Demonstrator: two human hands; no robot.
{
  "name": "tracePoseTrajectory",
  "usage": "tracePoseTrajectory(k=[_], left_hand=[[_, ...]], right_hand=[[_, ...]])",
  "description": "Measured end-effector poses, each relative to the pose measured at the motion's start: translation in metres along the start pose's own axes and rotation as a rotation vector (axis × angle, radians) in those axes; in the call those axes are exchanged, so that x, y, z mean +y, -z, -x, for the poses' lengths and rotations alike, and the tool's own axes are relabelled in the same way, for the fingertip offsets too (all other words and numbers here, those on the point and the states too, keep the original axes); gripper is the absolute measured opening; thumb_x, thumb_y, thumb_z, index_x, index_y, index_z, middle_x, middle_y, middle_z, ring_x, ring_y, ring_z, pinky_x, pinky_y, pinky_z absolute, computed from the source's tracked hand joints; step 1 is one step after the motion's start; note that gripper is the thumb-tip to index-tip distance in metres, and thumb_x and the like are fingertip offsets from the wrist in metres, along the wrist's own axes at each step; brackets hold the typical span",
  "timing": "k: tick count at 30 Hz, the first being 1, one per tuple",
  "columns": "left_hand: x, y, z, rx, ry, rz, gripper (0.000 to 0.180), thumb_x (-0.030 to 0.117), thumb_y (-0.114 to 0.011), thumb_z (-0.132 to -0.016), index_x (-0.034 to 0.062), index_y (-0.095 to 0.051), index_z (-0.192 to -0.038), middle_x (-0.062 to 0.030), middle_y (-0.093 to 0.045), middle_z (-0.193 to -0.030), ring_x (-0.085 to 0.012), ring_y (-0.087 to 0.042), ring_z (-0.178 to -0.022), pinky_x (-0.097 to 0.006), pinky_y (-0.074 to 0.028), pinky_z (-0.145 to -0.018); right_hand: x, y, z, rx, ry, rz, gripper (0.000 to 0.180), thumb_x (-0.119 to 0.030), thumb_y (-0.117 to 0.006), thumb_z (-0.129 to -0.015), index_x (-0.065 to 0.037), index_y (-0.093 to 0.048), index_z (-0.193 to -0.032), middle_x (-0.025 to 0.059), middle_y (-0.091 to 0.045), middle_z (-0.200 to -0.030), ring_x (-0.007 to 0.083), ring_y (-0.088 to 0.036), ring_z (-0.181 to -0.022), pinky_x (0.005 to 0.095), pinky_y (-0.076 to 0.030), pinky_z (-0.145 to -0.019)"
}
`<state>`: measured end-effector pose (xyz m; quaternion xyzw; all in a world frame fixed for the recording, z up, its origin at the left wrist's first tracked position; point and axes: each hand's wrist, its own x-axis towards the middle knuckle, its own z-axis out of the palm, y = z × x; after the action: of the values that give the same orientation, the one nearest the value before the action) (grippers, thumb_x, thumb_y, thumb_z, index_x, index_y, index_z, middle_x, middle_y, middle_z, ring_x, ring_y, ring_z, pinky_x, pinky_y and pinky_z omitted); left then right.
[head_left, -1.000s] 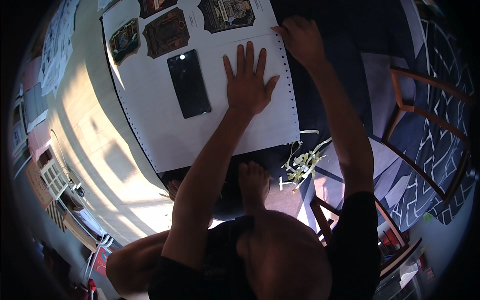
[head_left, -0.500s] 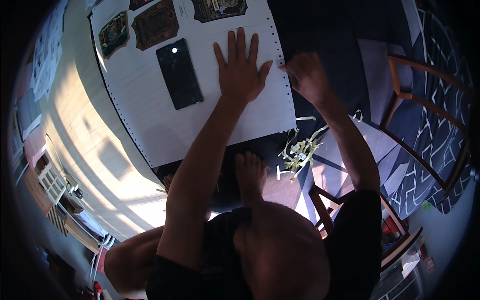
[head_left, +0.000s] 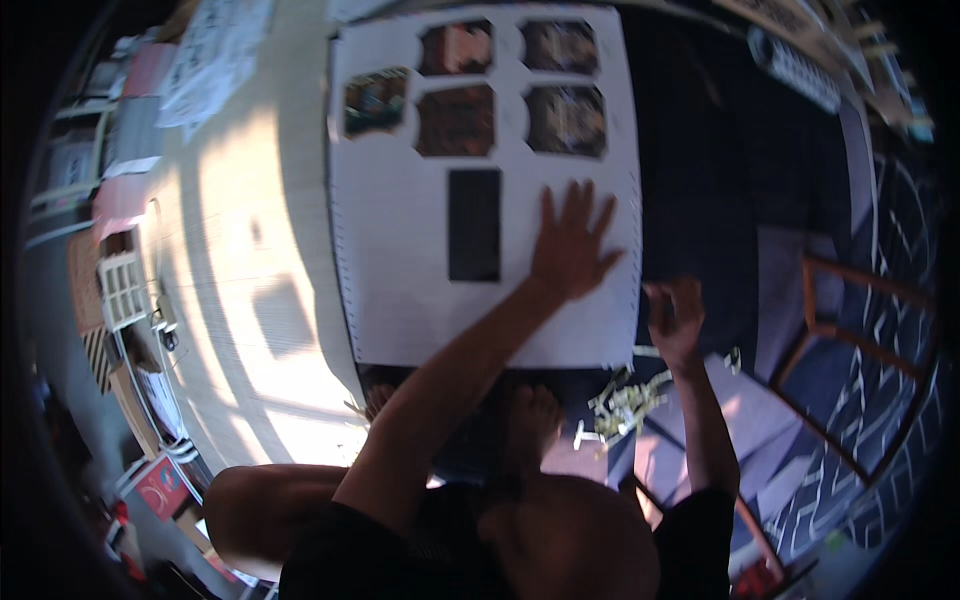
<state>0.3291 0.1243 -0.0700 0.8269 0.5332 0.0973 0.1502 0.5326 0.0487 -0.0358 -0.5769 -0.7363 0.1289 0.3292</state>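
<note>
My left hand (head_left: 575, 248) lies flat with fingers spread on a large white sheet (head_left: 400, 300), near its right side. This sheet has a row of small holes down each side edge. Just off its right edge, my right hand (head_left: 676, 318) is closed with bent fingers, thumb side toward the sheet. Whatever those fingers pinch, if anything, is too blurred to make out. On the sheet, left of my left hand, lies a black phone (head_left: 474, 225). Several dark cards with shaped corners, among them a reddish card (head_left: 456, 48), lie across the sheet's far part.
Below the sheet's near right corner sits a pile of pale torn paper strips (head_left: 625, 403), close to my bare foot (head_left: 535, 415). A brown wooden frame (head_left: 808, 290) stands to the right. Sunlit wooden flooring (head_left: 240, 330) stretches along the left.
The view has shifted, so the sheet appears straighter and more of its cards show. My left hand stays flat on the sheet. My right hand now appears slightly away from the sheet's edge.
</note>
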Motion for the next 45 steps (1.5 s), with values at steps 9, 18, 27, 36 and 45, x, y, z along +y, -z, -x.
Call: tracePoseTrajectory(k=[9, 18, 27, 36, 45], left_hand=[[-0.268, 0.158, -0.034, 0.217, -0.131, -0.364, 0.056, 0.044, -0.064, -0.092, 0.0088, -0.059, -0.136, -0.0215, -0.051, -0.142, -0.0352, -0.043, -0.138, -0.057, -0.028, -0.116], [-0.544, 0.175, 0.046, 0.238, 1.265, -0.087, 0.080, 0.066, -0.041, -0.099, 0.0147, -0.027, -0.159, -0.0232, -0.021, -0.163, -0.0352, -0.017, -0.153, -0.063, -0.018, -0.118], [-0.521, 0.172, 0.037, 0.372, 1.181, -0.129, 0.089, 0.063, -0.051, -0.096, 0.0111, -0.019, -0.161, -0.0284, -0.013, -0.164, -0.0405, -0.006, -0.155, -0.061, -0.002, -0.123], [-0.526, 0.206, 0.027, 0.249, 1.186, 0.007, 0.106, 0.066, -0.063, -0.087, 0.0047, -0.016, -0.160, -0.0330, -0.008, -0.163, -0.0469, -0.004, -0.153, -0.067, -0.003, -0.120], [-0.535, 0.183, 0.037, 0.103, 1.201, -0.087, 0.112, 0.064, -0.068, -0.083, 0.0038, -0.013, -0.161, -0.0330, -0.003, -0.163, -0.0499, -0.001, -0.152, -0.068, -0.006, -0.119]], right_hand=[[-0.051, -0.075, -0.125, -0.157, 0.264, -0.146, 0.015, -0.001, -0.073, -0.083, -0.008, -0.060, -0.083, 0.0068, -0.058, -0.078, 0.0262, -0.054, -0.072, 0.0400, -0.040, -0.072], [-0.100, -0.123, -0.163, -0.316, 0.070, -0.189, 0.019, 0.001, -0.077, -0.079, -0.007, -0.061, -0.084, 0.0072, -0.059, -0.077, 0.0280, -0.056, -0.073, 0.0394, -0.044, -0.072], [-0.198, -0.206, -0.235, -0.302, -0.223, -0.237, 0.012, 0.001, -0.071, -0.088, -0.001, -0.060, -0.085, 0.0124, -0.064, -0.078, 0.0238, -0.064, -0.071, 0.0334, -0.049, -0.067], [-0.323, -0.409, -0.440, -0.390, 0.157, -0.307, 0.016, -0.016, -0.071, -0.089, -0.003, -0.062, -0.095, 0.0122, -0.063, -0.085, 0.0362, -0.061, -0.083, 0.0465, -0.046, -0.075], [-0.345, -0.569, -0.556, -0.406, 0.233, 0.069, 0.053, -0.029, -0.060, -0.096, -0.001, -0.051, -0.140, 0.0273, -0.040, -0.152, 0.0436, -0.035, -0.144, 0.0547, -0.028, -0.120]])
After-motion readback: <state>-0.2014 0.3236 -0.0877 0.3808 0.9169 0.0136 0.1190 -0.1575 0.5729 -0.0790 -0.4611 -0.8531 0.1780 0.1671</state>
